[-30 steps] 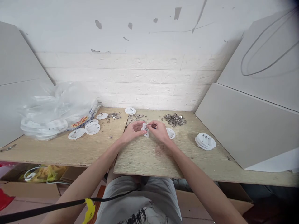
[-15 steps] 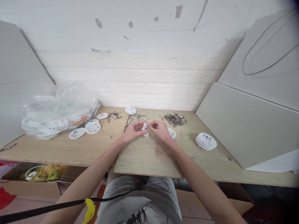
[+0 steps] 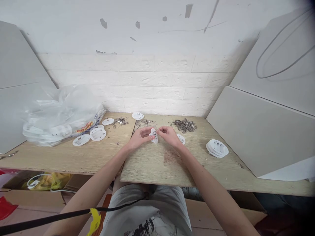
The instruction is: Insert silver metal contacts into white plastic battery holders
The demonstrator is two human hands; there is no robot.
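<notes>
My left hand [image 3: 140, 137] is closed on a round white plastic plate [image 3: 154, 137], held tilted up on edge above the table. Small dark metal bits show in the plate's slots. Pinched in my right hand [image 3: 168, 135] is a thin metal tool [image 3: 156, 127], perhaps tweezers; its exact kind is too small to make out. The tool's tip points up and left, close to the plate's upper edge. Behind my right wrist another white plate [image 3: 181, 139] lies partly hidden on the table.
A pile of small metal pieces [image 3: 185, 125] lies at the back right, and smaller heaps [image 3: 120, 121] at the back left. Stacked white plates [image 3: 217, 148] stand at the right. Loose plates [image 3: 97, 134] lie left, beside a clear plastic bag [image 3: 71, 108]. Grey panels [image 3: 270, 131] flank the table.
My right hand has shifted slightly left, and the metal tool now points more steeply upward, its tip raised near the plate. My left hand still holds the plate, turned slightly.
</notes>
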